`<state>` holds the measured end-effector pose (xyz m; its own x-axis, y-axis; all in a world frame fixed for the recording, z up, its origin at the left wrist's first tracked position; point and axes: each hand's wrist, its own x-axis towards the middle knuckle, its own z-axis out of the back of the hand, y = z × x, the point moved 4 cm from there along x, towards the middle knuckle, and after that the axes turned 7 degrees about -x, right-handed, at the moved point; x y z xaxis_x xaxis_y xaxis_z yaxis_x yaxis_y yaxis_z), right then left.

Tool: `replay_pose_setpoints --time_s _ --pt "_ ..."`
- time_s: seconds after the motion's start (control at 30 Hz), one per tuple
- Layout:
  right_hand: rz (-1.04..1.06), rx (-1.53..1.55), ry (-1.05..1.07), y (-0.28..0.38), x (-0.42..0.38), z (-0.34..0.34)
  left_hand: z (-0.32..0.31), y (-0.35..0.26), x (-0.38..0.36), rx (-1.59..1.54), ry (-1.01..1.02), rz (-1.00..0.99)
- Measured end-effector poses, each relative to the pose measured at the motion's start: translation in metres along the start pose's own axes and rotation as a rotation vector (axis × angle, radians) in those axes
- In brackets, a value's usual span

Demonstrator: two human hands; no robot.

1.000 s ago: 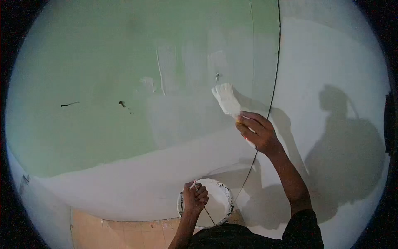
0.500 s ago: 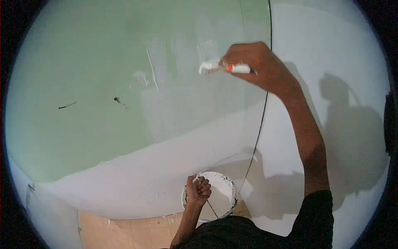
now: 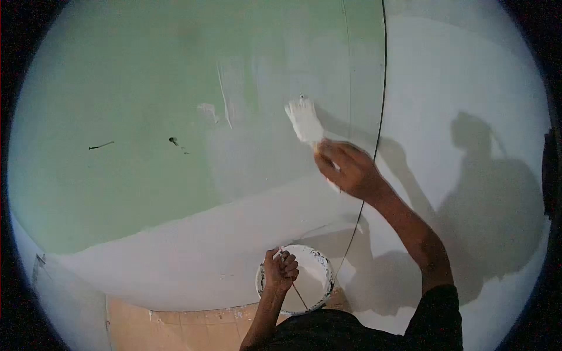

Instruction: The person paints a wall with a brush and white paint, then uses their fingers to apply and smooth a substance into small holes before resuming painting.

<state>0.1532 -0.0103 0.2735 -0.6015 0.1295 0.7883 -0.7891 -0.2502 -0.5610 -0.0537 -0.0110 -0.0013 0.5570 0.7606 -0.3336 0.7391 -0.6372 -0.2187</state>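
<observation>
My right hand (image 3: 352, 171) is closed round the handle of a paintbrush (image 3: 304, 121). The brush's white-coated bristles point up and to the left, at the partly whitened part of the green wall (image 3: 134, 88). Lower down, my left hand (image 3: 281, 270) is closed in a fist on the thin handle (image 3: 300, 296) of a paint bucket (image 3: 329, 264). White paint (image 3: 311, 275) shows inside the bucket, whose rim is spattered with dark flecks. My left hand and forearm cover part of the bucket's left side.
A dark line (image 3: 383, 88) runs down the corner between the green wall and the white wall (image 3: 480, 64) on the right. Shadows of my arm and body fall on the white wall. Tan floor tiles (image 3: 187, 330) lie below. The green wall has a dark hole (image 3: 173, 141).
My right hand has moved down, and the brush has swung from pointing left to pointing up and left. My left hand still holds the bucket in nearly the same place.
</observation>
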Motion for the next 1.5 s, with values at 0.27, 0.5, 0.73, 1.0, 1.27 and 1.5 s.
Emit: replay_pose_setpoints --time_s 0.27,0.5,0.73,1.0,1.27,1.5 --pt "-0.082 0.259 0.207 0.015 -0.024 0.014 0.002 0.001 0.001 0.006 -0.039 -0.029" --pt "-0.126 0.401 0.156 -0.069 0.095 0.028 -0.002 0.002 0.001 -0.031 0.006 -0.004" --pt "-0.007 0.050 -0.177 -0.067 0.140 0.060 0.008 0.001 0.002 -0.064 0.000 -0.003" --pt "0.283 -0.097 0.000 0.053 0.037 -0.031 0.015 -0.001 0.005 -0.039 0.011 0.001" --pt "0.021 0.379 0.170 0.057 0.019 -0.004 0.013 -0.003 0.002 -0.030 -0.020 0.015" --pt "-0.100 0.570 0.076 -0.045 0.148 0.014 0.019 -0.001 0.010 -0.054 0.011 0.012"
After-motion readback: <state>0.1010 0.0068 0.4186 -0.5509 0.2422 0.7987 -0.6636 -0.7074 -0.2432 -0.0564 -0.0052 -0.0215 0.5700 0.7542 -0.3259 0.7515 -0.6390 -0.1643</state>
